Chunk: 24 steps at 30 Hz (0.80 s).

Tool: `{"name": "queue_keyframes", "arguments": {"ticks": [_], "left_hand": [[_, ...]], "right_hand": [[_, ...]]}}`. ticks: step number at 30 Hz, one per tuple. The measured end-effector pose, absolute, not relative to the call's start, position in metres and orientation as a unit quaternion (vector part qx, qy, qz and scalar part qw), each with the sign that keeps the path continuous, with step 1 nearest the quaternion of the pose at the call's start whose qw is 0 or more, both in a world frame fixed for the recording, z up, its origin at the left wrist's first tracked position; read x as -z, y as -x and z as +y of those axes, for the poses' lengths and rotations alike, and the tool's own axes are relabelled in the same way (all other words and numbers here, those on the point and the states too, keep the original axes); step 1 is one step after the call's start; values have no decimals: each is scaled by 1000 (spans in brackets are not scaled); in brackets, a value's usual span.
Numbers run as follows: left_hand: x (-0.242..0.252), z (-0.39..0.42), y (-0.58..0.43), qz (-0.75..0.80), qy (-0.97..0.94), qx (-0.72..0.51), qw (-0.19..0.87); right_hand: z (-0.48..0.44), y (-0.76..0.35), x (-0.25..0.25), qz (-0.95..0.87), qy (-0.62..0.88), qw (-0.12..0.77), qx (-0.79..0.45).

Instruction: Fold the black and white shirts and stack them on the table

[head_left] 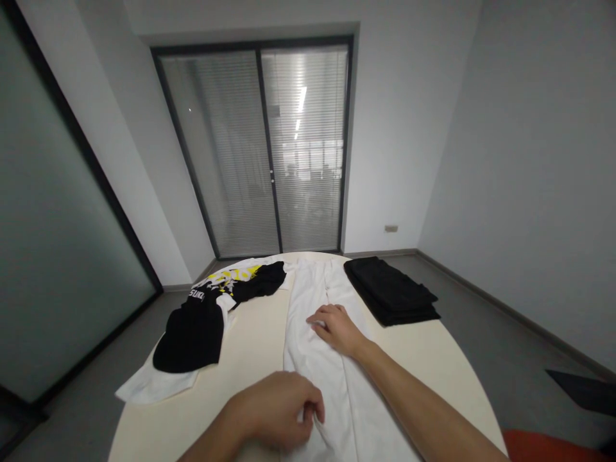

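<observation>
A white garment [312,301] lies stretched along the middle of a cream round table [250,346]. My left hand [279,410] is at its near end, fingers closed in a pinch on a fold of the white cloth. My right hand [337,328] rests farther up on the same garment, palm down, fingers lying flat on the cloth.
A loose heap of black, white and yellow-printed clothes [202,321] lies on the table's left side. A folded stack of black garments [392,292] sits at the far right. Beyond the table are grey floor, glass doors with blinds, and a glass wall at left.
</observation>
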<state>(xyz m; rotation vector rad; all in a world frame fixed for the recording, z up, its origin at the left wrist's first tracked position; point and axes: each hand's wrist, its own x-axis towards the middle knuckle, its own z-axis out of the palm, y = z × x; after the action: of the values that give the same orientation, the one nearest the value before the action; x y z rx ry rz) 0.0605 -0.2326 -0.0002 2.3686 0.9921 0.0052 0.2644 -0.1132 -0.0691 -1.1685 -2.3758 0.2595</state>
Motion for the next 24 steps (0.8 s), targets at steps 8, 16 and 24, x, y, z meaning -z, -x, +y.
{"name": "queue_keyframes", "arguments": {"ticks": [8,16,24], "left_hand": [[3,-235,-57,311,-916,-50,249],[6,-235,-59,274,-929,-86,233],[7,-238,-58,305,-920,-1,248]], "right_hand": [[-110,-258,60,-879,439,182,-31],[-105,-257,61,-864,458,209,-27],[-104,-258,65,-850,476,215,-62]]}}
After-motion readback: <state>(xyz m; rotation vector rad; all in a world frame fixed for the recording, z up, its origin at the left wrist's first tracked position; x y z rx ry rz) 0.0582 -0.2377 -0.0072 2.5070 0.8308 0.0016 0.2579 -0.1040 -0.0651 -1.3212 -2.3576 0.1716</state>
